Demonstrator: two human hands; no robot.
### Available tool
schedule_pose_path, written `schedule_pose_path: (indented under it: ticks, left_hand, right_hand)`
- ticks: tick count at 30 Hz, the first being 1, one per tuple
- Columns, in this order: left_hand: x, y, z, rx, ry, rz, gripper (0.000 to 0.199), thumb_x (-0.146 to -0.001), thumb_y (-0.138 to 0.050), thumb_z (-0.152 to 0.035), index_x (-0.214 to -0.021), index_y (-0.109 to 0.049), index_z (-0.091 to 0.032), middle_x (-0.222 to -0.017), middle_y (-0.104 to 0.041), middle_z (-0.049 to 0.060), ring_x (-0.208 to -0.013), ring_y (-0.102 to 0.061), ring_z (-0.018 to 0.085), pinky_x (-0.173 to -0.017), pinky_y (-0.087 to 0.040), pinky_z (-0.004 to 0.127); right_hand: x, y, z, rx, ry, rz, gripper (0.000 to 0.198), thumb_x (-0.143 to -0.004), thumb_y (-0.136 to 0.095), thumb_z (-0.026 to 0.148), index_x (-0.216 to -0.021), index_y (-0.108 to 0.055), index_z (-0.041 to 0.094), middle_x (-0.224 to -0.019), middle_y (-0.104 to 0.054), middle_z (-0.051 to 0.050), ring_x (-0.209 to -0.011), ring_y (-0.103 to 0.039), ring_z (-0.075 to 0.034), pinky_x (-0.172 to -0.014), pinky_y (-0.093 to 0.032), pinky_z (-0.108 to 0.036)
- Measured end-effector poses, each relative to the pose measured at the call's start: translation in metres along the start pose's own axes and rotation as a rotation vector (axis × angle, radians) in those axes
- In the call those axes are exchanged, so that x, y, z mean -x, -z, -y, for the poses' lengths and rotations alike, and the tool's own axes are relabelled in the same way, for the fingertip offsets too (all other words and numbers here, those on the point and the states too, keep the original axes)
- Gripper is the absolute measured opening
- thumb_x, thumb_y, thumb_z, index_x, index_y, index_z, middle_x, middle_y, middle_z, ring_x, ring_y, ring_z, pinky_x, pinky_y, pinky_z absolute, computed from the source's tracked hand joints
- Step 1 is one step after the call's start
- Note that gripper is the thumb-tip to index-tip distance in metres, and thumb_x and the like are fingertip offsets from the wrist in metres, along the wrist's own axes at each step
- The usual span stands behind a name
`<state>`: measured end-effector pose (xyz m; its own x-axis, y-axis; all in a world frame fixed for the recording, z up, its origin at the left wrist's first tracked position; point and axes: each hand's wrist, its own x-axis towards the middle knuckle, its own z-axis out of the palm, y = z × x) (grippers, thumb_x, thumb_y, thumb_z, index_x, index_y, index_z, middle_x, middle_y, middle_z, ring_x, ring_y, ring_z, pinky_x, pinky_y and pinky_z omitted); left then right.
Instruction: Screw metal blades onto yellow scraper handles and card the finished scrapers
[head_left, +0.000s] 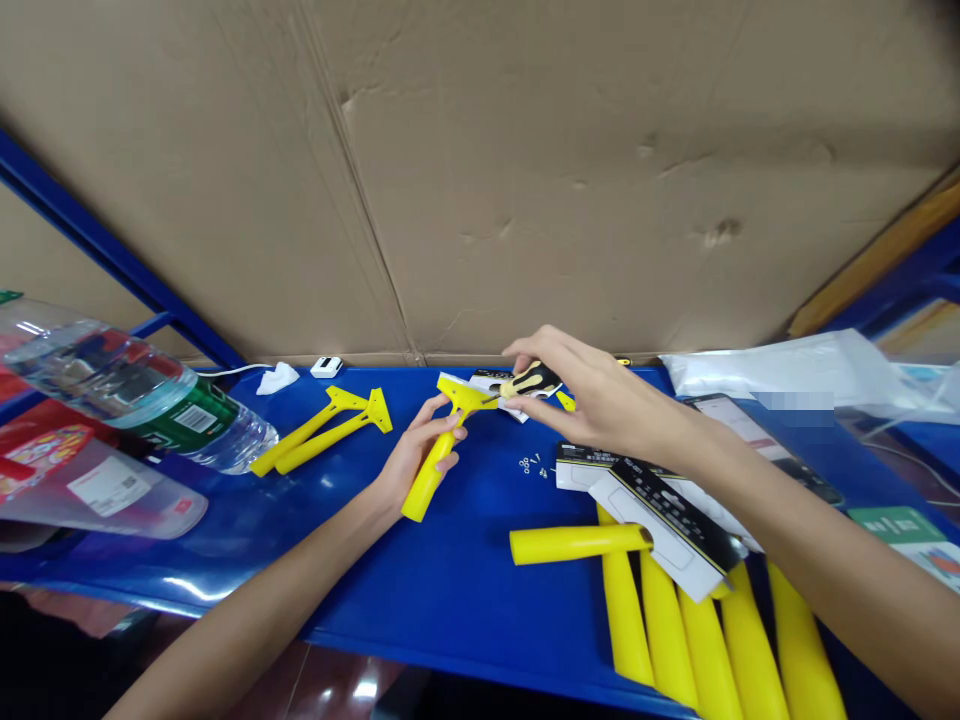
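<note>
My left hand is wrapped round the handle of a yellow scraper, whose wide head points up and away from me. In my right hand is a screwdriver with a black and cream handle. Its shaft reaches left to the right side of the scraper's head; whether the tip sits in a screw is too small to tell. Small screws and nuts lie loose on the blue table, just below the right hand. Two more yellow scrapers lie side by side to the left.
Several yellow handles and printed cards are piled at the front right. A phone and a plastic bag lie beyond my right forearm. A large water bottle and a clear plastic jar stand left. Cardboard walls the back.
</note>
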<state>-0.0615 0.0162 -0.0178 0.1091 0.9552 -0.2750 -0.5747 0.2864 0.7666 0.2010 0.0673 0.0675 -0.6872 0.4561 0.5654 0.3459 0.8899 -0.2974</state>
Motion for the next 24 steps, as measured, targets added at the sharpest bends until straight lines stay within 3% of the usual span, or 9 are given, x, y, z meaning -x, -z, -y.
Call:
schedule_pose_path:
  ticks: [3,8,11,14,17,19,24]
  left_hand:
    - [-0.001,0.0026,0.0001,0.017,0.002,0.013,0.057,-0.085,-0.083,-0.014,-0.132,-0.055,-0.028,-0.106,-0.064,0.003,-0.066,-0.062,0.007,-0.038,-0.037,0.01]
    - [-0.0016,0.005,0.0001,-0.001,0.001,0.009,0.059,-0.083,-0.084,-0.015,-0.133,-0.056,-0.029,-0.111,-0.065,0.004,-0.065,-0.063,0.006,-0.038,-0.037,0.011]
    - [-0.0011,0.0034,-0.0004,-0.007,0.007,-0.004,0.061,-0.083,-0.084,-0.014,-0.135,-0.055,-0.028,-0.113,-0.066,0.005,-0.066,-0.063,0.007,-0.038,-0.037,0.011]
    - [-0.0004,0.0012,-0.0014,0.034,-0.005,-0.004,0.059,-0.084,-0.082,-0.012,-0.134,-0.054,-0.028,-0.115,-0.066,0.005,-0.068,-0.064,0.006,-0.038,-0.037,0.01]
    - [0.0002,0.0002,-0.0016,0.04,-0.015,0.002,0.058,-0.085,-0.08,-0.011,-0.134,-0.054,-0.027,-0.114,-0.065,0.005,-0.069,-0.063,0.007,-0.038,-0.037,0.01]
    - [0.0003,0.0003,-0.0012,0.021,-0.014,0.003,0.058,-0.085,-0.08,-0.011,-0.134,-0.054,-0.027,-0.112,-0.064,0.005,-0.069,-0.063,0.007,-0.038,-0.037,0.011]
    - [-0.0002,0.0013,-0.001,0.026,-0.007,0.002,0.057,-0.086,-0.08,-0.012,-0.134,-0.055,-0.027,-0.11,-0.064,0.005,-0.067,-0.063,0.007,-0.039,-0.038,0.011]
  right_hand:
    - [-0.0013,0.0017,0.0001,-0.06,0.032,0.009,0.044,-0.104,-0.06,0.027,-0.147,-0.051,0.026,-0.144,-0.061,-0.015,-0.13,-0.065,-0.031,-0.106,-0.057,-0.05]
    - [-0.0008,-0.0035,-0.0031,-0.018,0.031,-0.046,0.024,-0.107,-0.06,0.034,-0.127,-0.063,0.023,-0.117,-0.075,-0.011,-0.103,-0.074,-0.028,-0.09,-0.062,-0.044]
    - [-0.0002,-0.0036,-0.0013,0.004,-0.025,-0.039,0.033,-0.105,-0.061,0.036,-0.136,-0.057,0.023,-0.13,-0.071,-0.014,-0.113,-0.072,-0.03,-0.094,-0.061,-0.048]
    - [-0.0004,-0.0023,-0.0005,-0.071,0.01,0.009,0.038,-0.105,-0.06,0.029,-0.142,-0.053,0.025,-0.137,-0.067,-0.014,-0.125,-0.068,-0.029,-0.103,-0.059,-0.047]
    - [-0.0006,-0.0036,-0.0028,-0.06,0.031,-0.013,0.023,-0.108,-0.058,0.031,-0.129,-0.06,0.024,-0.123,-0.072,-0.011,-0.111,-0.072,-0.027,-0.095,-0.06,-0.043]
    - [-0.0004,-0.0046,-0.0042,-0.003,-0.007,-0.041,0.024,-0.108,-0.059,0.039,-0.125,-0.062,0.023,-0.118,-0.073,-0.011,-0.104,-0.073,-0.028,-0.09,-0.06,-0.044]
    - [-0.0007,-0.0019,-0.0044,-0.034,-0.028,-0.011,0.041,-0.105,-0.063,0.036,-0.143,-0.052,0.024,-0.14,-0.065,-0.015,-0.122,-0.069,-0.031,-0.1,-0.059,-0.048]
